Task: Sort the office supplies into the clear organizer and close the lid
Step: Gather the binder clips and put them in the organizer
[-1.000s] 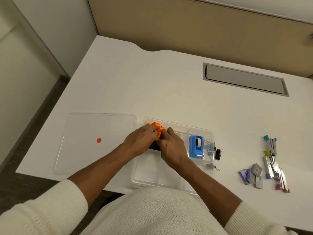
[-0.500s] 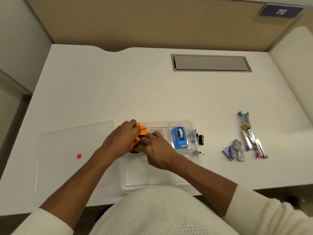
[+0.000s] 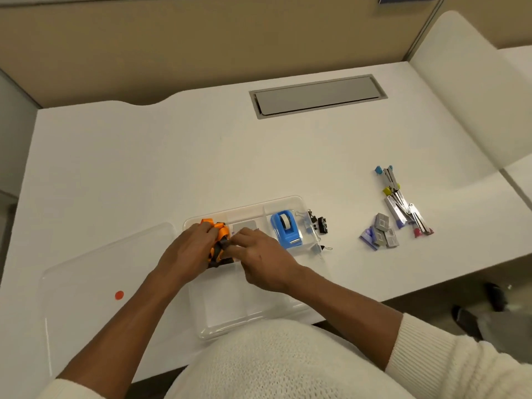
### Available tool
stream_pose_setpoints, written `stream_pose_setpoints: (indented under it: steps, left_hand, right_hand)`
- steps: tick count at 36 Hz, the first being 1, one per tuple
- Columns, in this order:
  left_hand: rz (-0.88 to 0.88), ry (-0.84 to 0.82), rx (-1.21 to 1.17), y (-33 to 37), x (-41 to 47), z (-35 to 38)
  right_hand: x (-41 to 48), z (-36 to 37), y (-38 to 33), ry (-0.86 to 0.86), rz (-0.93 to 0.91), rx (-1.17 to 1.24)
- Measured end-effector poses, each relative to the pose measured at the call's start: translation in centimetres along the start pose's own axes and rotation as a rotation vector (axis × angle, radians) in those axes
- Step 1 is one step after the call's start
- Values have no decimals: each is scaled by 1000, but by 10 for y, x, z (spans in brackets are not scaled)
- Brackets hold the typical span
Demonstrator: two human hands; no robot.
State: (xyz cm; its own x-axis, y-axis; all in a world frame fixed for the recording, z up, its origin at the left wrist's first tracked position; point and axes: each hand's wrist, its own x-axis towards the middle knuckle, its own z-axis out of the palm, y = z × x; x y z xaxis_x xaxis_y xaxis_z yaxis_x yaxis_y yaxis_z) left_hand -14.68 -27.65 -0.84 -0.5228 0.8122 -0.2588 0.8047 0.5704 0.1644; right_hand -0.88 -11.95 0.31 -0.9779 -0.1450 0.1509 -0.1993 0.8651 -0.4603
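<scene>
The clear organizer (image 3: 253, 315) lies at the desk's front edge, its lid (image 3: 86, 289) flat on the desk to its left. My left hand (image 3: 187, 251) and my right hand (image 3: 259, 254) both grip an orange and black strap bundle (image 3: 220, 234) over the organizer's back left compartment. A blue tape dispenser (image 3: 285, 228) sits in the back right compartment. Black binder clips (image 3: 318, 224) lie just outside the organizer's right wall.
To the right on the white desk lie small staple boxes (image 3: 380, 231) and several staplers with coloured ends (image 3: 403, 203). A grey cable hatch (image 3: 316, 96) is set into the desk at the back. A beige partition stands behind.
The camera view has swung to the right. Both hands stay on the orange bundle at the organizer's back left compartment.
</scene>
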Motion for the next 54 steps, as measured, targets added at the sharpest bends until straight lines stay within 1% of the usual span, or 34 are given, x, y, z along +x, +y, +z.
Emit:
stream_pose_setpoints:
  steps: [5,9,12,14,17,20,22,23,28,31,33,36,38,42,44,46,51,54]
  left_hand:
    - [-49,-24,132,6,-12,-10]
    - [-94,92,164,27,-21,-23]
    - [-131,172,141,54,-17,-38]
    - [-118,204,114,73,-9,-47]
    - [-59,222,20,99,12,-57]
    - [14,191,-69,126,44,-63]
    - [71,186,-112,141,66,-63]
    - [93,179,-122,148,76,-63]
    - [161,123,-99,173,125,-54]
    - [167,9,-18,186,149,-47]
    - [173,-69,54,194,163,-41]
    - [157,-140,65,202,179,-35]
    - [133,-192,76,206,188,-29]
    - [125,-290,144,211,200,-21]
    - [129,-318,175,214,203,-22]
    - [126,-342,199,217,205,-23]
    - [139,-359,259,224,205,-25]
    - [156,-346,285,228,204,-21]
  right_hand:
    - [-47,-38,29,237,282,182]
    - [-86,-61,70,435,478,260]
    - [-112,-72,101,486,613,233]
    - [-126,-75,117,437,676,237]
    - [-140,-71,137,228,705,221]
    - [-145,-62,153,-2,675,214]
    - [-144,-56,158,-99,649,165]
    - [-143,-53,159,-120,625,122]
    - [-131,-41,159,-53,502,-61]
    - [-125,-33,159,45,493,-97]
    - [-125,-27,161,73,510,-100]
    - [-126,-21,164,99,547,-104]
    - [-127,-19,167,151,575,-71]
    - [-129,-23,175,239,730,16]
    - [-130,-27,179,250,798,77]
    - [-133,-33,183,254,824,136]
    - [-139,-41,182,198,801,253]
    - [-139,-39,176,122,745,220]
